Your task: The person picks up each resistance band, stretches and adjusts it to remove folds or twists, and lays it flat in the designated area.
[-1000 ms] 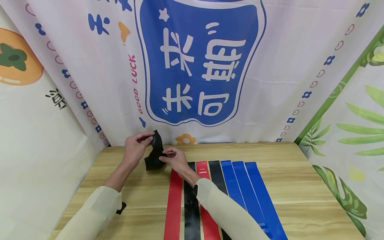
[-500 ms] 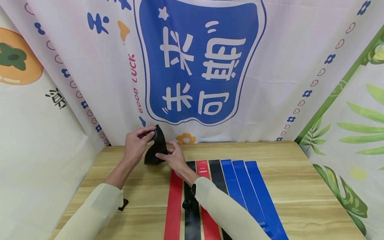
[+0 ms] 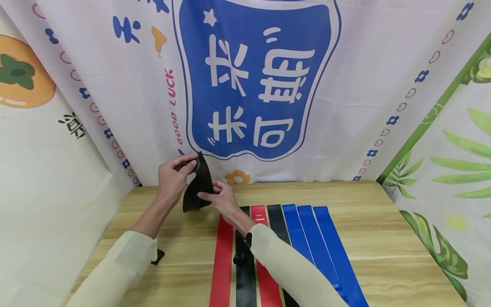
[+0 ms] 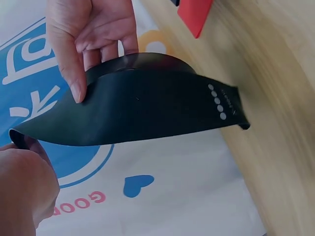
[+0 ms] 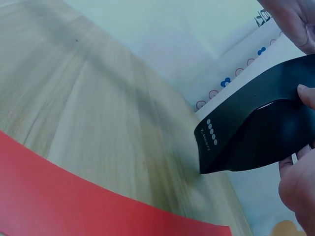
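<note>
A black resistance loop band (image 3: 200, 184) hangs between both hands above the back left of the table. My left hand (image 3: 171, 177) pinches its upper end between thumb and fingers. Lower down, my right hand (image 3: 225, 200) grips the band's right edge, thumb on the near face. In the left wrist view the band (image 4: 128, 108) bows open as a loop, with a row of pale dots near its far end. "X-Heavy" can be read beside those dots on the band (image 5: 209, 135) in the right wrist view. The right hand's fingers are partly hidden behind it.
Flat bands lie side by side on the wooden table (image 3: 383, 247): a red band (image 3: 222, 264), a black band (image 3: 246, 285), another red band (image 3: 259, 212), another black band (image 3: 277, 217) and several blue bands (image 3: 321, 226). The right forearm crosses over them. A printed cloth (image 3: 356, 128) hangs behind.
My left hand has risen, drawing the black band's upper end higher and stretching it straighter. The right hand has moved slightly up, and its thumb has shifted left onto the band's face.
</note>
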`<act>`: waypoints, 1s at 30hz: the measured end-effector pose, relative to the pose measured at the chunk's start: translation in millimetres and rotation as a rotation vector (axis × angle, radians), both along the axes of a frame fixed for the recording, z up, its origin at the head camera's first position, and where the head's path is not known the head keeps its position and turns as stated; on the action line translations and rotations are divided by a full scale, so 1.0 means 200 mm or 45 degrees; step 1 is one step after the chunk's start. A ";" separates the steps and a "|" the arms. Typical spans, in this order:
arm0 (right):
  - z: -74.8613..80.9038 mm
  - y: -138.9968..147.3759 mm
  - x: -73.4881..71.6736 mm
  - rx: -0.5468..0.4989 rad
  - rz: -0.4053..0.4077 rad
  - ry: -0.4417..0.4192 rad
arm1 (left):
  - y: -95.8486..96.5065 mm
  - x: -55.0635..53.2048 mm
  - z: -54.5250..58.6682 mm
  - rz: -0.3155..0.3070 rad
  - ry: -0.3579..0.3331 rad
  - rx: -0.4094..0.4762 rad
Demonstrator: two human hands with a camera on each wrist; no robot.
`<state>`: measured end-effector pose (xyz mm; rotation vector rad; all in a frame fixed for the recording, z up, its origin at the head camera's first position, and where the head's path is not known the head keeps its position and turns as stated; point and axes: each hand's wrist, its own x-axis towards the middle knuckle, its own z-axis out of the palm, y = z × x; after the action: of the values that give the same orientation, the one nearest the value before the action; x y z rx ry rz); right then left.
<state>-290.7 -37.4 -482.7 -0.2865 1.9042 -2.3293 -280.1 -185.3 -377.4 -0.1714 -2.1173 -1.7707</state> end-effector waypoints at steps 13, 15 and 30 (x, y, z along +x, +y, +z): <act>0.03 0.01 0.01 0.079 0.030 0.103 | -0.01 0.02 0.09 0.049 0.131 -0.012; 0.03 0.01 0.02 0.090 0.040 0.109 | -0.02 0.02 0.10 0.059 0.130 -0.022; 0.09 0.04 0.13 0.179 0.121 0.267 | -0.13 -0.03 0.09 0.126 0.037 0.060</act>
<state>-264.9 -29.4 -464.2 -0.6134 2.0847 -2.1671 -287.0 -210.7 -359.9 -0.0782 -2.0254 -1.7488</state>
